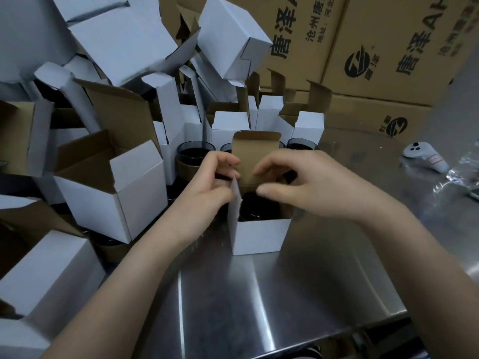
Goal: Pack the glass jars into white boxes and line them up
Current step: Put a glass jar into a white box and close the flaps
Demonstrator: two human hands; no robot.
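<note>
Steel table [259, 294], left hand [204, 189] pinching white box [259, 237] flap [236, 191], right hand [311, 185] gripping its lid [255, 154]

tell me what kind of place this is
Probably a packing bench in a warehouse or small factory: a steel table, a heap of white boxes, big printed cartons stacked behind, and a jar sitting in an open box.

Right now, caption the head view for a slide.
Packing step: left hand and right hand pinch the flaps of a white box holding a glass jar on the steel table.
</note>
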